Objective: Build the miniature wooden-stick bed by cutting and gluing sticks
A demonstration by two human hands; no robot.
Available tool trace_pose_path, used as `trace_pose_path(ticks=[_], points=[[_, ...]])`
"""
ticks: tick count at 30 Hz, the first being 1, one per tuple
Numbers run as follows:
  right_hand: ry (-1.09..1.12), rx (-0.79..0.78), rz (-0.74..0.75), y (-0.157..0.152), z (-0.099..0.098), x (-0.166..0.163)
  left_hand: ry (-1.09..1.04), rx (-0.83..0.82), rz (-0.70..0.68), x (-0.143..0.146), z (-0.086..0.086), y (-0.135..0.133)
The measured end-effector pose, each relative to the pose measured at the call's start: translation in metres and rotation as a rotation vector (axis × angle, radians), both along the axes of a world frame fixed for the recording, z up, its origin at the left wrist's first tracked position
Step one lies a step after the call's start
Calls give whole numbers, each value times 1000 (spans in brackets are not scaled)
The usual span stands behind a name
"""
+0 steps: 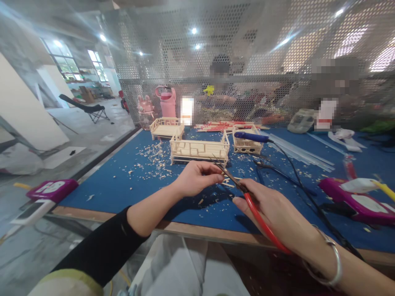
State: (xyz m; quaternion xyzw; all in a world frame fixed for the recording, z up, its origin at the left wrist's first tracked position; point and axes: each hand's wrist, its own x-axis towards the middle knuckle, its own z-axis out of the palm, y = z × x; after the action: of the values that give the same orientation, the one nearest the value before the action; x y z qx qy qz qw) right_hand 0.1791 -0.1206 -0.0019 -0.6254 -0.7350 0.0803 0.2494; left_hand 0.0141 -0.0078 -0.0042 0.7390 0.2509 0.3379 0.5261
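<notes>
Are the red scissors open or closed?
Open: the scissors in the right hand show blades spread apart near the left hand fingertips.

Blue-covered surface (129, 181) with a wooden front edge runs under and past my hands. Straight beyond them I see a perforated metal screen (247, 49), hazy, with people sitting behind it. Ceiling spot lights (194, 30) glare above. Far left of my hands: grey concrete floor (92, 123), white slanted wall panel (27, 111), big bright windows (64, 59), a black folding lounge chair (83, 107). Floor continues below the surface edge on my left.
</notes>
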Motion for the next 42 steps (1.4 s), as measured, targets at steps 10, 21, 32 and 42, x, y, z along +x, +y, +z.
trace_pose_path(ticks=[10,21,32,42], points=[[-54,32,-26,-1,-3,-2,-12,-7,-79,0,-4,1],[-54,136,-25,6,-16,8,2,49,-53,1,0,-6],[-27,66,-20,5,-14,12,61,59,-38,3,-3,-7],[-76,135,-50,15,-16,5,56,286,26,1,-1,-6]])
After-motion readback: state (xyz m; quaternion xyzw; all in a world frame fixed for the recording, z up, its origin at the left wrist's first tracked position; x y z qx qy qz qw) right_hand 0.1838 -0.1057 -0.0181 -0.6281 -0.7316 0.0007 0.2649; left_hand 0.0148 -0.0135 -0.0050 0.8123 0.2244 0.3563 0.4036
